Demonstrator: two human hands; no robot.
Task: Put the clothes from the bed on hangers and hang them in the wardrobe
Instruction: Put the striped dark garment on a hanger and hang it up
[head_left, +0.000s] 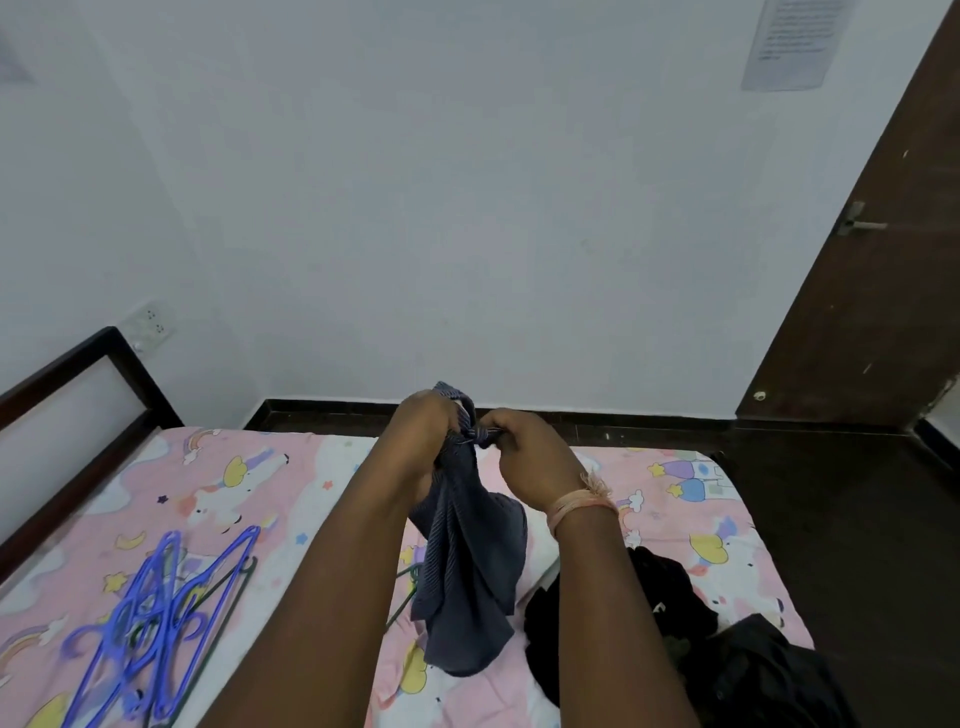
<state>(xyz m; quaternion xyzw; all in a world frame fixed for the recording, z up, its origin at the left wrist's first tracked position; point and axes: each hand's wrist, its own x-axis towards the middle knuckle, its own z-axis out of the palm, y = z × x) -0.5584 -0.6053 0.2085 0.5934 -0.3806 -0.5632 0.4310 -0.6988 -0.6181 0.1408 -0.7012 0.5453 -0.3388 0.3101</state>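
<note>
Garment (467, 561) bunched between both hands' fingers (501, 434).

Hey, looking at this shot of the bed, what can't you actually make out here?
- Grey garment: bunched in the left hand and right hand, head view; its type is unclear.
- Green hanger: mostly hidden behind the garment and left forearm.
- Black clothes: a dark heap, partly cut off by the bottom edge.
- Wall notice: print too small, cut off at top.
- Wardrobe: not in view.
</note>
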